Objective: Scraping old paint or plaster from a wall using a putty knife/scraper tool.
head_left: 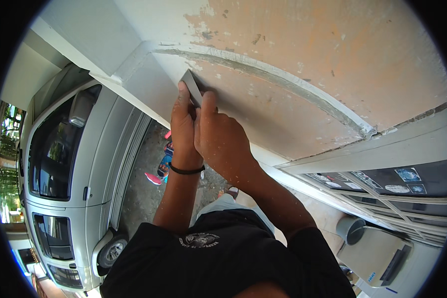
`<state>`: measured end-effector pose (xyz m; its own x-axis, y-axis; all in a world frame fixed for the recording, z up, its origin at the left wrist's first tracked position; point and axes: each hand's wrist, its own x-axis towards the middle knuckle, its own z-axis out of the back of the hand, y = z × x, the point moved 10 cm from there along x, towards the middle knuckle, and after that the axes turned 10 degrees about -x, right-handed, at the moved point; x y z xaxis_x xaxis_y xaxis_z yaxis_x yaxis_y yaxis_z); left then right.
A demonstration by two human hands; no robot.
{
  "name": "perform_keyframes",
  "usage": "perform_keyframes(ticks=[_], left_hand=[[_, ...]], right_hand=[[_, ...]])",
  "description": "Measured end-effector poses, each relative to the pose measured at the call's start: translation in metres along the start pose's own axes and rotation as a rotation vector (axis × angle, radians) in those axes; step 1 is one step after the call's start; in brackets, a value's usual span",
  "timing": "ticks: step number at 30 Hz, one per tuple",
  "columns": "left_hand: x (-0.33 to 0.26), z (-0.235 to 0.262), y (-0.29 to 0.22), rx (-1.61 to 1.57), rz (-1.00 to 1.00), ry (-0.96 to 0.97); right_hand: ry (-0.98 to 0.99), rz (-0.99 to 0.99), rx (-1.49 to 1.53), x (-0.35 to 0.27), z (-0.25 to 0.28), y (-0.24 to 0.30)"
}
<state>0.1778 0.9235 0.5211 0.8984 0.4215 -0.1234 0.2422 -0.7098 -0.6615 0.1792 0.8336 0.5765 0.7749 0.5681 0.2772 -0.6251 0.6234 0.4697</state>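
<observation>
Both my hands are raised together at the wall [283,117], closed round a scraper. The scraper's flat grey metal blade [191,87] leans against the wall below a raised ledge [263,69], and its handle is hidden in my hands. My left hand [183,121], above a black wristband, has its thumb lying up along the blade. Just beside it, my right hand [226,136] is wrapped tightly, knuckles outward. Patches of paint have come off the wall, baring peach and white layers. Small pale flecks dot my right forearm.
A silver van [67,169] stands close by on the left. On the ground below lie pink and blue items [159,169]. To the right are a louvred window [407,181] with stickers, a grey bucket [350,229] and a beige box-shaped appliance [375,256].
</observation>
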Motion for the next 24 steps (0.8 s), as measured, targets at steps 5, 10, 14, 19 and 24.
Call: perform_keyframes(ticks=[5, 10, 14, 19, 24], left_hand=[[-0.009, 0.044, 0.034, 0.218, -0.014, -0.159], [-0.024, 0.007, 0.034, -0.088, 0.099, -0.017], [-0.024, 0.037, 0.05, -0.111, 0.177, -0.158], [-0.032, -0.015, 0.042, -0.229, 0.215, 0.053], [-0.031, -0.03, 0.021, -0.391, 0.163, 0.404]], right_hand=[[0.134, -0.105, 0.04, -0.013, -0.023, -0.015], [0.057, -0.044, -0.016, -0.007, -0.019, -0.015], [0.042, -0.08, -0.078, -0.014, -0.027, -0.016], [0.042, -0.093, 0.007, -0.026, -0.008, -0.009], [0.069, -0.006, -0.071, -0.003, -0.006, 0.006]])
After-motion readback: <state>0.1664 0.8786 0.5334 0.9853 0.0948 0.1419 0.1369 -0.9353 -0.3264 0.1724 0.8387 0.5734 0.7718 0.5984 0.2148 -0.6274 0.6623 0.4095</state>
